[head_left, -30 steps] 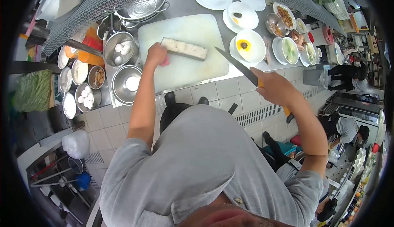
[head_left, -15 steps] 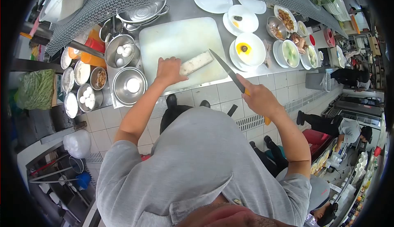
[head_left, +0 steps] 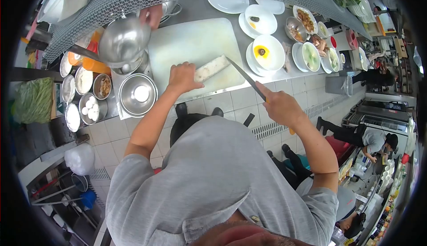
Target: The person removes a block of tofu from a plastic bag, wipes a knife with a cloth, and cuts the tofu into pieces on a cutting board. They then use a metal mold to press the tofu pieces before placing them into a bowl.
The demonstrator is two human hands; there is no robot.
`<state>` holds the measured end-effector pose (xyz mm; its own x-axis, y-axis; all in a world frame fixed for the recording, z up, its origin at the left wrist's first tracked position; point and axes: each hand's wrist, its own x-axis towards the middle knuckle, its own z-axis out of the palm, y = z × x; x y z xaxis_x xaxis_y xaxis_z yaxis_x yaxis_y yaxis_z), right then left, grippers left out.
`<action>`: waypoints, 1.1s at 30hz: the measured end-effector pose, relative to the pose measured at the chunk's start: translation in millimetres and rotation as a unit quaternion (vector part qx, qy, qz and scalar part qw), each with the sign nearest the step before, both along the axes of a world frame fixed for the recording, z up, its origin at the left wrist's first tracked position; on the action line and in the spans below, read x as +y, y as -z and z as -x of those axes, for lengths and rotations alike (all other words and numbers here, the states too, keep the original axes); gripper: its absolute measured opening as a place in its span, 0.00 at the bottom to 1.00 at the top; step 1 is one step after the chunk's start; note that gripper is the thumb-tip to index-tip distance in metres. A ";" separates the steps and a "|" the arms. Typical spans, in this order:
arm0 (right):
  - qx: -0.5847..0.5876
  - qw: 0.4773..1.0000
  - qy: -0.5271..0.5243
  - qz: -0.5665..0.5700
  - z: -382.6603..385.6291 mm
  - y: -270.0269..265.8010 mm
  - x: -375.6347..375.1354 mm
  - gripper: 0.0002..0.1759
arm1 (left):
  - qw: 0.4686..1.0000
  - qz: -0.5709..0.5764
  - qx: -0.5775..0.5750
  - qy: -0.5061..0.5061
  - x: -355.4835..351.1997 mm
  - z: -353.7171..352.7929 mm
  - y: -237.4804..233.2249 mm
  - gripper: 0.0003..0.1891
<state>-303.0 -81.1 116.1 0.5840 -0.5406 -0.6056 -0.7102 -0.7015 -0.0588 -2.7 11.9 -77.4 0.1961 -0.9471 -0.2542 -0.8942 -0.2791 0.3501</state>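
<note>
A pale, speckled rectangular block [head_left: 212, 68] lies at a slant on the white cutting board [head_left: 178, 37]. My left hand [head_left: 182, 78] is closed on the block's left end. In my right hand [head_left: 282, 107] is the orange handle of a long knife [head_left: 244, 76], whose blade points up and left. The knife's tip is at the block's right end; whether it touches cannot be told.
Another person's hand [head_left: 153, 16] is at the board's upper left, beside a tilted metal bowl [head_left: 123, 41]. Egg bowls [head_left: 92, 108] stand left, filled white bowls [head_left: 269, 52] right. Co-workers [head_left: 376, 139] are at the far right.
Another person's hand has appeared at the upper left, and a metal bowl now hangs over the bowl of eggs there. My hands, the knife and the block have barely moved.
</note>
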 end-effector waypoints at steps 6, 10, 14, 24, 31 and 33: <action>0.053 0.999 0.010 0.006 -18.8 -11.4 5.4 0.41 | 1.000 0.009 0.013 -0.004 1.2 -0.6 4.0 0.32; 0.040 0.999 -0.013 -0.008 -35.3 -10.0 -14.6 0.36 | 1.000 0.011 0.017 -0.006 1.6 0.6 3.5 0.32; 0.164 0.978 0.067 -0.108 -95.6 -37.6 -41.0 0.35 | 0.999 0.013 0.027 -0.012 1.2 4.2 4.2 0.31; 0.190 0.971 -0.036 -0.138 -131.2 -37.5 -76.3 0.35 | 0.998 0.050 0.040 -0.024 2.1 7.8 16.1 0.30; 0.185 0.973 -0.074 -0.117 -117.6 -35.1 -68.3 0.37 | 0.999 0.022 0.040 -0.027 1.3 7.5 8.8 0.32; 0.258 0.955 -0.129 -0.074 -108.2 -46.0 -60.9 0.36 | 0.998 0.025 0.034 -0.037 3.5 6.4 6.4 0.33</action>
<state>-194.8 -142.0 162.1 0.2891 -0.3049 -0.9075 -0.4763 -0.8681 0.1399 -9.1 15.4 -83.8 0.2510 -0.9424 -0.2212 -0.8453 -0.3247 0.4243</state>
